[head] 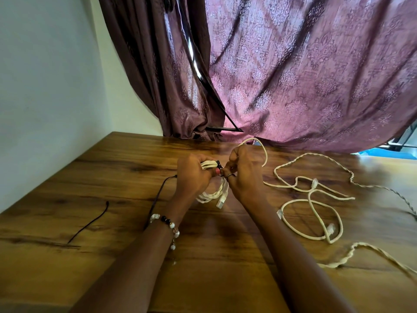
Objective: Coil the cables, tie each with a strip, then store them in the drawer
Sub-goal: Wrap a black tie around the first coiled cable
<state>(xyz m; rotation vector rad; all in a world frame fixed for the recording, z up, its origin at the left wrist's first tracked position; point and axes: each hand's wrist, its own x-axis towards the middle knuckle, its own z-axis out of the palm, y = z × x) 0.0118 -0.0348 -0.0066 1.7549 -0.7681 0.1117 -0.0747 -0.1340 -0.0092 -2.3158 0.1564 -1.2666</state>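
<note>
L hand (194, 175) gripped the coiled white cable (211, 179) above mid table (67, 177); R hand (242, 172) pinched a black strip (218, 165) at the bundle. Loose white cables (316, 199) lay twd the right edge, 2 spare black strips (90, 222) twd the left edge

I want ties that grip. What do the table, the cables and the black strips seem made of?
Table: wood or wood-look laminate, glossy; grain and reflections show. Cables: the coil held by the left hand and right hand looks cream plastic-jacketed, with clear plastic plugs. Strips: thin, dark, matte, possibly plastic or coated wire; too small to tell.
</note>
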